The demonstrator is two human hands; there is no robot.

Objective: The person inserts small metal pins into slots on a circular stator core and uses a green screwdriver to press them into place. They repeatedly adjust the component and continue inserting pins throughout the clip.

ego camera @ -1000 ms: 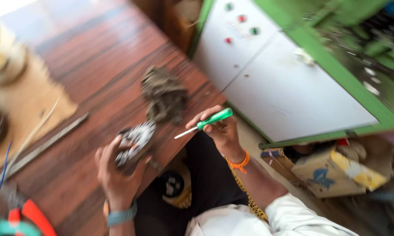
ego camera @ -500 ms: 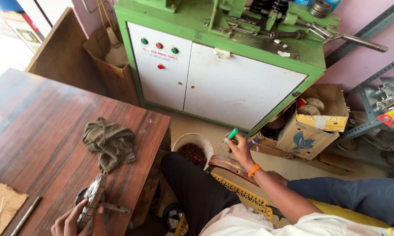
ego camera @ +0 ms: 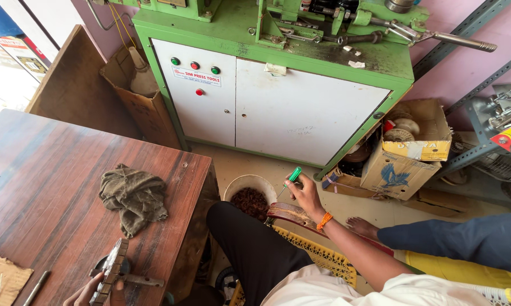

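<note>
My right hand (ego camera: pixel 305 194) is stretched out over the floor, gripping a green-handled screwdriver (ego camera: pixel 291 177) with its tip pointing down-left. It hovers beside a white bowl (ego camera: pixel 237 186) of dark brown scraps. My left hand (ego camera: pixel 89 291) rests at the bottom edge of the wooden table (ego camera: pixel 34 192), holding a flat metal toothed part (ego camera: pixel 113 270) upright against a round metal piece. A metal rod sticks out beside it.
A crumpled grey rag (ego camera: pixel 134 196) lies on the table. A green and white machine cabinet (ego camera: pixel 278 102) stands ahead. Cardboard boxes (ego camera: pixel 406 153) of parts sit right of it. A yellow crate (ego camera: pixel 318 255) and another person's bare foot (ego camera: pixel 364 228) are near my legs.
The view has swung from the table towards the floor and cabinet. My right hand with the screwdriver has moved away from the table out over the bowl. The left hand stays on the metal part.
</note>
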